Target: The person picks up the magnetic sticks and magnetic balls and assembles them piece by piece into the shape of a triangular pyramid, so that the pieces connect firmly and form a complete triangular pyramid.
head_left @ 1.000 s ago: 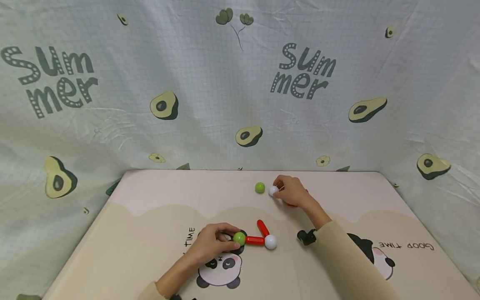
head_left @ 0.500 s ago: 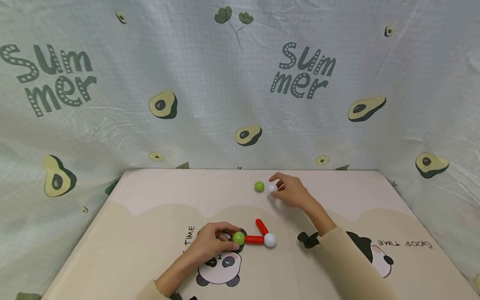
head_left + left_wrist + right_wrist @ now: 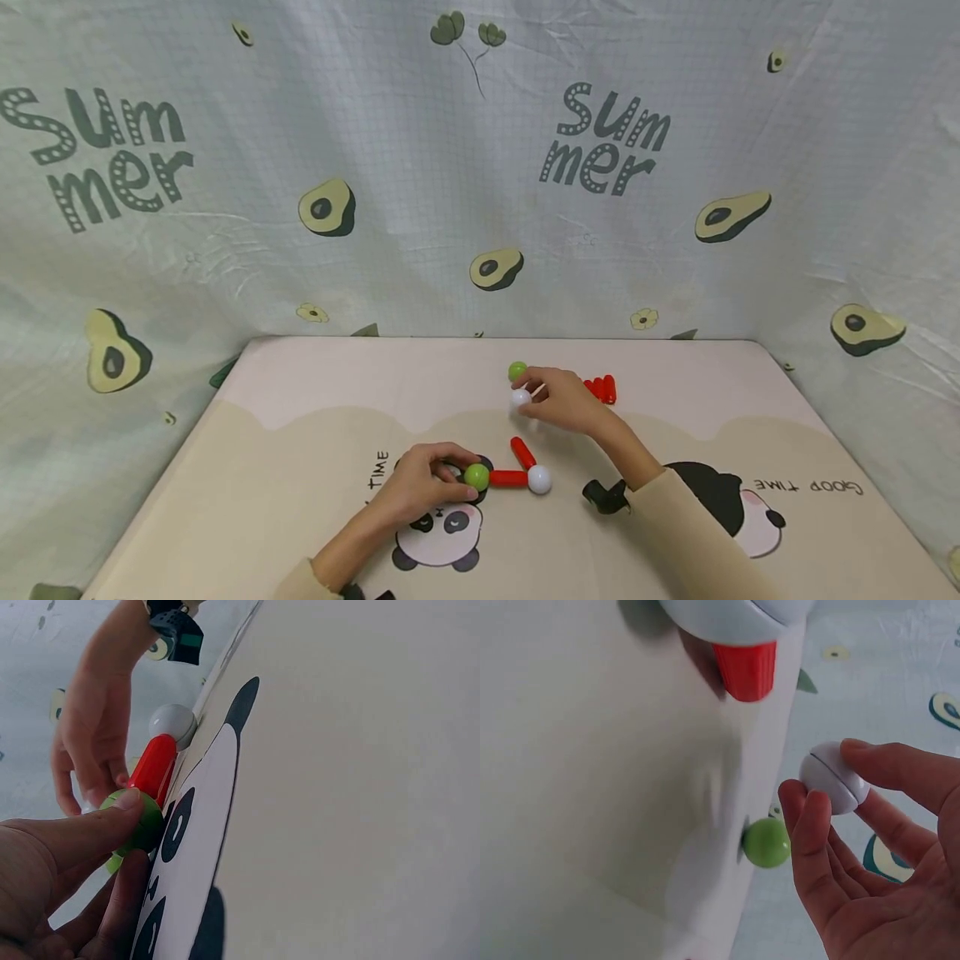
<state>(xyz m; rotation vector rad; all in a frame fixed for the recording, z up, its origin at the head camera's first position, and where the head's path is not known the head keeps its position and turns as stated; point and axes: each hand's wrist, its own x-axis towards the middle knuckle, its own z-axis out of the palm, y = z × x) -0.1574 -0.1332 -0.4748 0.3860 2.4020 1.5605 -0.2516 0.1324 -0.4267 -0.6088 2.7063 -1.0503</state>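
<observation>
My left hand [image 3: 429, 482] pinches a green ball [image 3: 476, 477] between thumb and fingers, low on the table. From that ball a red rod [image 3: 508, 478] runs right to a white ball [image 3: 539, 479], and a second red rod [image 3: 522, 452] slants up and left from the same white ball. Farther back, my right hand [image 3: 564, 402] holds another white ball [image 3: 834, 778] between thumb and fingertips; a dark seam circles it in the right wrist view. A loose green ball [image 3: 517, 371] sits just behind the right hand's fingers.
Several red rods [image 3: 602, 389] lie side by side behind the right hand, partly hidden by it. A printed mat with panda drawings covers the table [image 3: 300, 375]. An avocado-patterned curtain [image 3: 405, 250] hangs beyond the far edge.
My right hand has lifted the white ball from beside the loose green ball and brought it left and nearer. The red rods behind it have come into view. My left hand stays put.
</observation>
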